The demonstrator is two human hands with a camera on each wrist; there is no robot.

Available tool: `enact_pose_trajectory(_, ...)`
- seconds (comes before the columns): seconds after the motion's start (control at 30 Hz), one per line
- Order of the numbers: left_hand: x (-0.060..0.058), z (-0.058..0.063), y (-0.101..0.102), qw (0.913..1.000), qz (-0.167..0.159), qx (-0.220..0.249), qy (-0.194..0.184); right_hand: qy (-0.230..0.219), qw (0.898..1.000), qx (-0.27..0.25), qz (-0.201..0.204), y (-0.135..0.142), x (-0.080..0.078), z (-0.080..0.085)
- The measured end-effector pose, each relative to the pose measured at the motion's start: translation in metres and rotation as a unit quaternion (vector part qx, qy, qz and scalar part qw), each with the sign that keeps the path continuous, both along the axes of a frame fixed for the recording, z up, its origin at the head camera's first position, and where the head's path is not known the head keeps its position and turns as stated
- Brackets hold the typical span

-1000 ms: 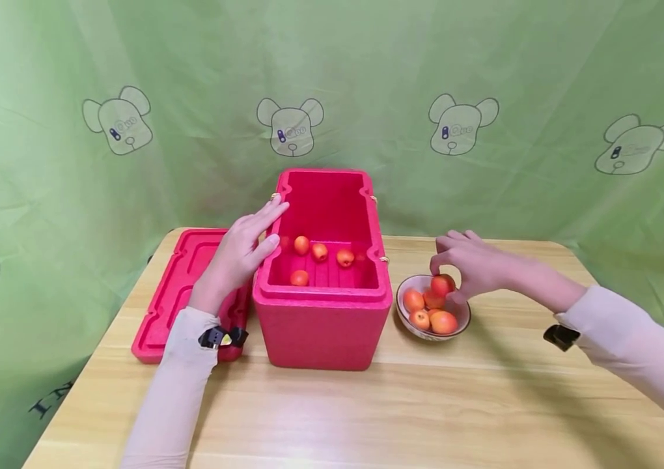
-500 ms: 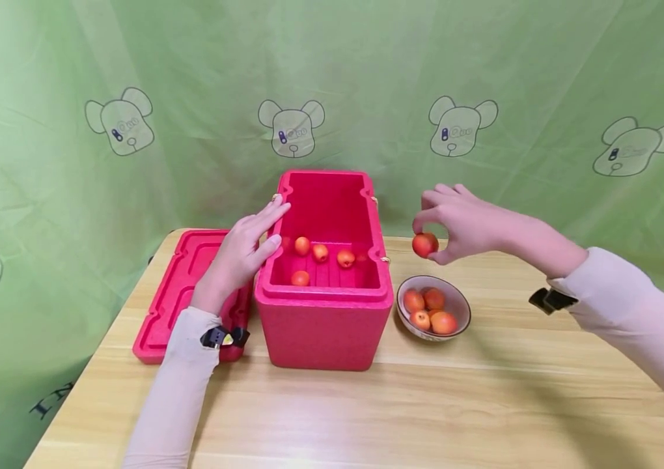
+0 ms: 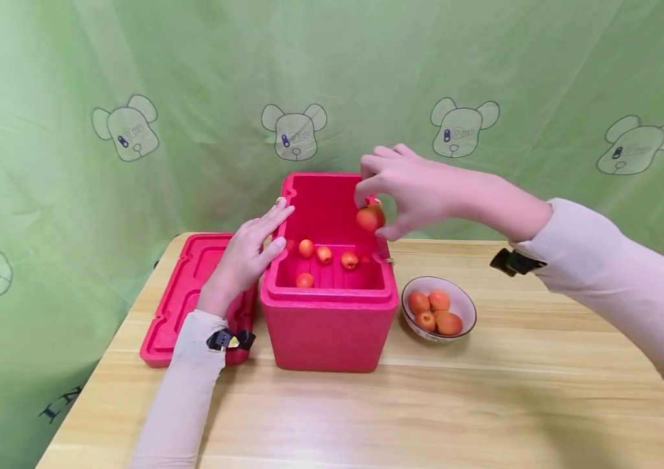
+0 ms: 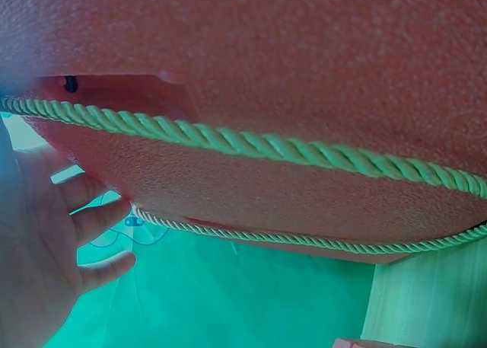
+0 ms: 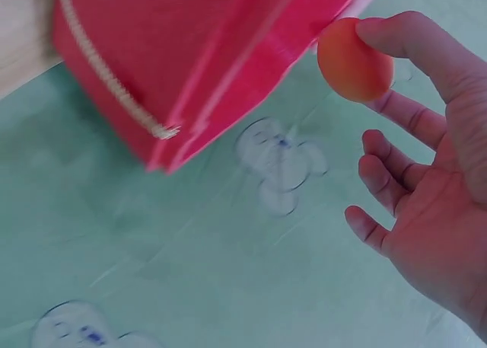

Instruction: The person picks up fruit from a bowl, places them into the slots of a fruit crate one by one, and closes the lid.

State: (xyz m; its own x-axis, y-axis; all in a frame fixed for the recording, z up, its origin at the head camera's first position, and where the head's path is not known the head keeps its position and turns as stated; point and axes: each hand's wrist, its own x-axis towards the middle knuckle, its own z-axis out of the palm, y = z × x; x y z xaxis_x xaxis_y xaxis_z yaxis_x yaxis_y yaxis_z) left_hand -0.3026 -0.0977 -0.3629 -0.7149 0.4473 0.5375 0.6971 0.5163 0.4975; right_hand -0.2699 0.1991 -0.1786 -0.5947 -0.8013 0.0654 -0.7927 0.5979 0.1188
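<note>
- Left wrist view: rope (image 4: 266,148) along the left side of the box (image 3: 329,335), mostly hidden from the head.
- Head view alone: the bowl (image 3: 464,303) and four fruits (image 3: 349,260) inside the box.
- Right hand (image 3: 411,189): grip pinching another fruit (image 3: 370,219) by the box's right rim; wrist view shows three fingers off it.
- Left hand (image 3: 247,253): grip released, fingers extended on the left rim.

Hung across back and left with creased green cloth (image 3: 367,58), printed with outlined animal heads (image 3: 295,138) and, low at left, dark letters (image 3: 61,404). Furnished with a pale wood-grained surface (image 3: 426,410), lit to a glare (image 3: 308,453) toward the front, dimmed by soft shadow (image 3: 578,436) at right.
</note>
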Motion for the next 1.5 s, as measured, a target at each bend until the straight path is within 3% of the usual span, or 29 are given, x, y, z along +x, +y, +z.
enact_pose_trajectory(0.3,0.000,0.001,0.003,1.0000,0.008,0.003,-0.001,-0.008,0.998,0.041,0.048,-0.051,0.004,0.006)
enact_pose_trajectory(0.53,0.000,0.002,0.003,0.9999,0.007,-0.003,0.010,-0.007,0.994,0.064,0.092,-0.073,0.000,-0.004)
enact_pose_trajectory(0.83,-0.002,0.002,0.003,0.9998,0.010,-0.008,0.012,0.012,0.988,0.071,0.140,-0.081,-0.007,-0.024)
enact_pose_trajectory(1.07,-0.004,0.002,0.000,0.9997,0.017,-0.012,0.014,0.010,0.986,0.095,0.139,-0.086,-0.009,-0.029)
enact_pose_trajectory(1.5,-0.005,0.000,0.000,0.9997,0.018,-0.011,0.010,0.015,0.984,0.092,0.153,-0.085,-0.007,-0.042)
